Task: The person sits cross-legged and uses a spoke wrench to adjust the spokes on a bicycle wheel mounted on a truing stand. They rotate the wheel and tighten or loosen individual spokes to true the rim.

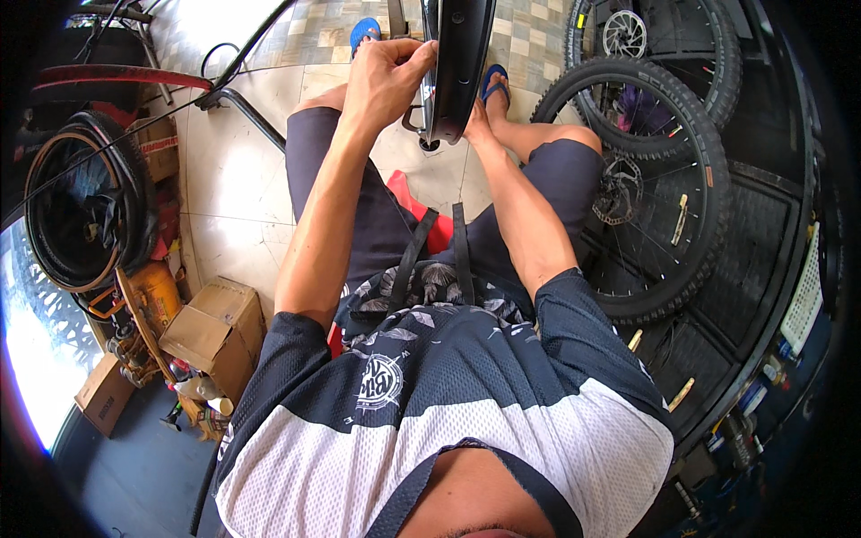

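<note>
Head view: tiled floor [233, 179]; left grip [391, 75] narrow at black rim [461, 73]; right grip [476, 124] unclear.

Close fisheye view from the head, downward over the shirt [475, 363] toward tiled floor [238, 175]

Sits with knees apart in dark shorts [309, 166], with blue sandals [361, 32] on a tiled floor [229, 184]. Brings the left hand [386, 82] to the near-left edge of a black rim [464, 67], seen almost edge-on and upright between the knees, with thumb and fingers drawn close together there. Sets the right hand [477, 127] at the rim's other side, low down, with its fingers mostly hidden. Wears a dark-and-white jersey [529, 430]. Has overlapping knobbly-tyred wheels [716, 206] to the right, and gathered tyres [142, 202] above a cardboard box [213, 327] to the left.
</note>
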A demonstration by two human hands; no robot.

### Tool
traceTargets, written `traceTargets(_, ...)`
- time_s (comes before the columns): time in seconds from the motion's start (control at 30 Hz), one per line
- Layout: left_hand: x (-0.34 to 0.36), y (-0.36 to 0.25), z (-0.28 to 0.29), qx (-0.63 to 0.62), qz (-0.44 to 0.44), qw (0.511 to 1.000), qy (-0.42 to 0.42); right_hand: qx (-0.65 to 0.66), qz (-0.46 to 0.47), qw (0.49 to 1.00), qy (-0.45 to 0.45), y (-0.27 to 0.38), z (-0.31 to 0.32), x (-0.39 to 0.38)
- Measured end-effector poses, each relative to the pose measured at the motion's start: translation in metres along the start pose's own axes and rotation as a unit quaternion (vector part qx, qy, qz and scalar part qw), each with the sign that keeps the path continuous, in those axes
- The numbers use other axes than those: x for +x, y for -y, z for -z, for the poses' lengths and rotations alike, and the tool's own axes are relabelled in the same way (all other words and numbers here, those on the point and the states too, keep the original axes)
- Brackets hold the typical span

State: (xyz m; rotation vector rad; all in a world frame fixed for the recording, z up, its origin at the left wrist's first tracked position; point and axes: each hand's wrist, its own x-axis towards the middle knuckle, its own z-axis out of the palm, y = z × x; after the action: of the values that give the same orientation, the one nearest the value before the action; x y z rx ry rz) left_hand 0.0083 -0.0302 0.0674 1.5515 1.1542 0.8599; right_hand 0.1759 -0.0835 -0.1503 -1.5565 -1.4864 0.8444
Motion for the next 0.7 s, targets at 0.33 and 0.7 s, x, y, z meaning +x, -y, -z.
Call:
traceTargets(0.33,0.001,0.004,0.0,0.001,0.006,1.0,0.004,-0.047,-0.102,0.993,-0.033,0.009,0.01,-0.002)
traceTargets(0.7,0.011,-0.008,0.004,-0.01,-0.031,0.999,-0.015,-0.062,-0.186,0.977,-0.086,0.024,0.033,-0.001)
